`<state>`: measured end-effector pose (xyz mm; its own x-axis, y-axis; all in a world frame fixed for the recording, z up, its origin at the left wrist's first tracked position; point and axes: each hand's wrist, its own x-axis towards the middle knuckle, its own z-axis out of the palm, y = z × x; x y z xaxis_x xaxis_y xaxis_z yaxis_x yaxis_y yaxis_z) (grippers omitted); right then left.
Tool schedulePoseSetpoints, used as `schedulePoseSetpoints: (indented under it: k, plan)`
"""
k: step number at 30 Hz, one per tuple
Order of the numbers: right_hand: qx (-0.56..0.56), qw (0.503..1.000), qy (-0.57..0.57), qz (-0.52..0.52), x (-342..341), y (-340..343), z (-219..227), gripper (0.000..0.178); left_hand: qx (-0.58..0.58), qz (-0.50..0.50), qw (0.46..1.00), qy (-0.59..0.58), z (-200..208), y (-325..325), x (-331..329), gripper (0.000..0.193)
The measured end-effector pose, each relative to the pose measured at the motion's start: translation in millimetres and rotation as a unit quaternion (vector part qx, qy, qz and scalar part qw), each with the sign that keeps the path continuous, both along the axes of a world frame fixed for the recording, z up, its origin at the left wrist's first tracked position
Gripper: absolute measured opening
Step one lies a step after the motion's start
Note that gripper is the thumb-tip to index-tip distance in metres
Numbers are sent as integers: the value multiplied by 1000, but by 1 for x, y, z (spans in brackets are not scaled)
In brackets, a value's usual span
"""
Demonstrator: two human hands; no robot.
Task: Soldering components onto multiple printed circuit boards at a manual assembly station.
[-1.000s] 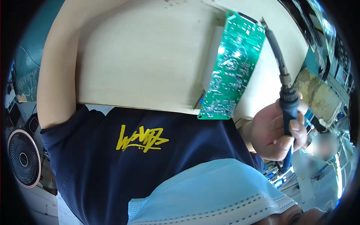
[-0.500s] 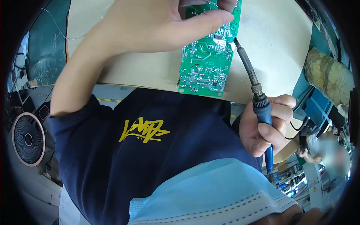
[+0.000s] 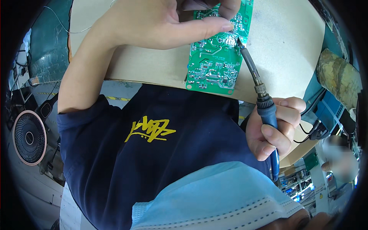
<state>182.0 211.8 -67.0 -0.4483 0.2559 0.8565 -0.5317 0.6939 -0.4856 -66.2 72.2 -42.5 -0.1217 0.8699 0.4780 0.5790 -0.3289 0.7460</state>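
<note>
A green circuit board (image 3: 214, 57) lies on the tan tabletop sheet, its solder joints and small parts facing up. My right hand (image 3: 274, 128) is wrapped round the blue handle of a soldering iron (image 3: 251, 65), whose tip meets the board near its right edge. Over the board's upper part, my left hand (image 3: 153, 27) pinches a thin solder wire (image 3: 204, 4) between thumb and fingers. The wire's far end by the iron tip is hard to make out, and this hand covers part of the board.
The tan sheet (image 3: 283, 50) covers a green bench top (image 3: 50, 57). A loose length of wire (image 3: 57, 17) curves across at the left. At the right are a worn tan roll (image 3: 335, 78) and a blue box (image 3: 329, 111). A fan (image 3: 29, 138) stands lower left; another person is far right.
The iron tip has shifted inward from the board's right edge. My left thumb has come a little nearer to me over the board. The whole view has shifted slightly.
</note>
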Motion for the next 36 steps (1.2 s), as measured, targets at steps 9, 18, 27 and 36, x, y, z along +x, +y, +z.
schedulePoseSetpoints:
  k: [9,18,27,36]
  plan:
    - [-3,1000,-13,2,-1,-2,3,33,55,-17,998,-33,-9,6,2,9]
    - [-9,1000,-2,0,-3,-4,1,34,78,-37,995,48,-1,6,-2,10]
    - [-14,1000,-1,3,-6,-8,0,35,50,-27,998,-28,-6,4,0,9]
    - [-41,999,21,-8,-10,-12,-4,32,70,-42,995,59,-1,1,-7,8]
